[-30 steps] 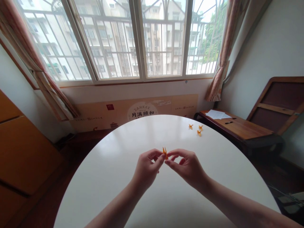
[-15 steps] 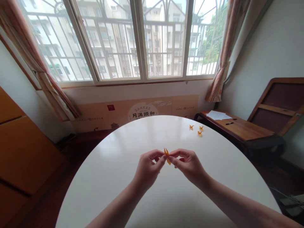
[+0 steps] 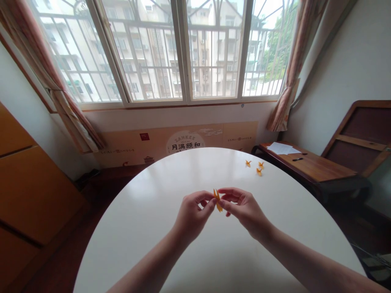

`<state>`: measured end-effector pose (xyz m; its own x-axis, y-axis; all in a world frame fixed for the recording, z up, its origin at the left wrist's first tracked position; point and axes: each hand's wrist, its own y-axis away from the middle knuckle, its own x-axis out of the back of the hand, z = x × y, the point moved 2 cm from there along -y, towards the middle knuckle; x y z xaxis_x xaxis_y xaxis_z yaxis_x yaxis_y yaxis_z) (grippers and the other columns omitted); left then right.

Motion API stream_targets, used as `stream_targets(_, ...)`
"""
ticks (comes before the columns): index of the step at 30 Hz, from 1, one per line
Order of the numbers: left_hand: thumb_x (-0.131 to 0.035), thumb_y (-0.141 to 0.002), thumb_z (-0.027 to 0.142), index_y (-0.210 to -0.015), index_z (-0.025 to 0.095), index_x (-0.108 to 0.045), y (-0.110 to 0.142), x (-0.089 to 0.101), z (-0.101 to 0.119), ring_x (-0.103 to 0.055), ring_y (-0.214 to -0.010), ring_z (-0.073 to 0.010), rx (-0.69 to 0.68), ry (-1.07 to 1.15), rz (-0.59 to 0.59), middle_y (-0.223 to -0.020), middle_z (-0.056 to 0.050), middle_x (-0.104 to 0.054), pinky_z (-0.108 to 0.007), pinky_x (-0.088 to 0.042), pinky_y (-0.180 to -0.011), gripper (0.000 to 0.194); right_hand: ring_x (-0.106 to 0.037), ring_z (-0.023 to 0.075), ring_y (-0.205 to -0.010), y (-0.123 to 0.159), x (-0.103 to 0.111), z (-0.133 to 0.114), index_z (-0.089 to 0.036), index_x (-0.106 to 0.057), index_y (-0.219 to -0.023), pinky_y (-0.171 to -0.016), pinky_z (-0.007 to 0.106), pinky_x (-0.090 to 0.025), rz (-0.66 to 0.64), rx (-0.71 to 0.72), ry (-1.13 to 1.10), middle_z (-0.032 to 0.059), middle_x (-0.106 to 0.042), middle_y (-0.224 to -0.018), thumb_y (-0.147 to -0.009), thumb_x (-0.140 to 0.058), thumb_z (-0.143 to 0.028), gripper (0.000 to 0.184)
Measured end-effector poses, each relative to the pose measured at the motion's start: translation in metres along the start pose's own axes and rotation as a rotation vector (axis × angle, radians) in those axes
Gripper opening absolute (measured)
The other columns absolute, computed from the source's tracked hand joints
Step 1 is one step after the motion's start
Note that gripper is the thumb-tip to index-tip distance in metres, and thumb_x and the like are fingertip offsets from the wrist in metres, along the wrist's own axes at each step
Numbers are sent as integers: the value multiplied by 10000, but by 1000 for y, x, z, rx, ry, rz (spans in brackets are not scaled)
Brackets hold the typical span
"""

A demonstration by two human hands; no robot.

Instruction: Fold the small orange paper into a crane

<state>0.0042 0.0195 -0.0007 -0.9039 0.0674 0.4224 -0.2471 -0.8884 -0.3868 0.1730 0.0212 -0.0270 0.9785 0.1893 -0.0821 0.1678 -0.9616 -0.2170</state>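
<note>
A small piece of folded orange paper (image 3: 218,200), with two pointed ends up and one part down, stands between my hands above the white round table (image 3: 128,240). My left hand (image 3: 195,209) pinches its left side between thumb and forefinger. On the other side, my right hand (image 3: 244,207) has its thumb against the paper and its forefinger near the upper point, a small gap between the two. The other fingers of both hands are curled and partly hidden. Three folded orange paper cranes (image 3: 259,171) rest on the table's far right part.
Beyond the table's right edge stands a wooden bench (image 3: 320,165) with white paper sheets (image 3: 282,148) and a dark pen (image 3: 297,159). A printed cardboard panel (image 3: 152,140) leans under the window. Orange cabinets (image 3: 36,191) are at the left.
My right forefinger has lifted and spread from the thumb beside the folded paper. My left hand keeps its pinch. The whole view has shifted slightly.
</note>
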Motion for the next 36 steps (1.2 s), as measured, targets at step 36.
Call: stream_targets(36, -648, -818, 402, -851, 117, -728, 0, -4, 2, -512, -516, -110, 180, 211, -64, -637, -34, -619, -172, -440, -374, 298, -591, 132, -649, 2, -1, -6, -134, -739, -787, -529, 207, -478, -28, -119, -94, 59, -700, -731, -720, -820, -420, 305)
